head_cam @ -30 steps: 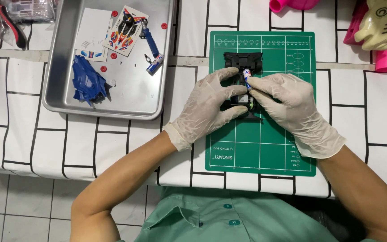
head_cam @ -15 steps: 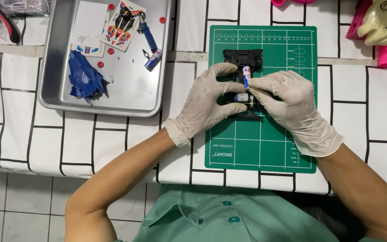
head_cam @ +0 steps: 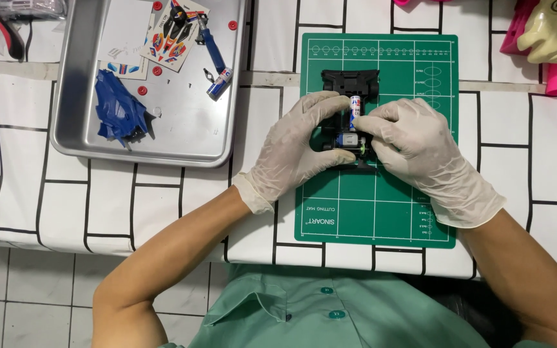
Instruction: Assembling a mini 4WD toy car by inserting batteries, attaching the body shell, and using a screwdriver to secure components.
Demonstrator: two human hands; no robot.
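My left hand cups the black toy car chassis from its left side, fingers curled around it, on the green cutting mat toward the worktop's far right. My right hand pinches down near the small battery sitting in the chassis. The chassis looks light, stiff plastic, with thin clips that could snap, so I judge its side rails the safest hold. The battery is smooth and probably slippery under gloves.
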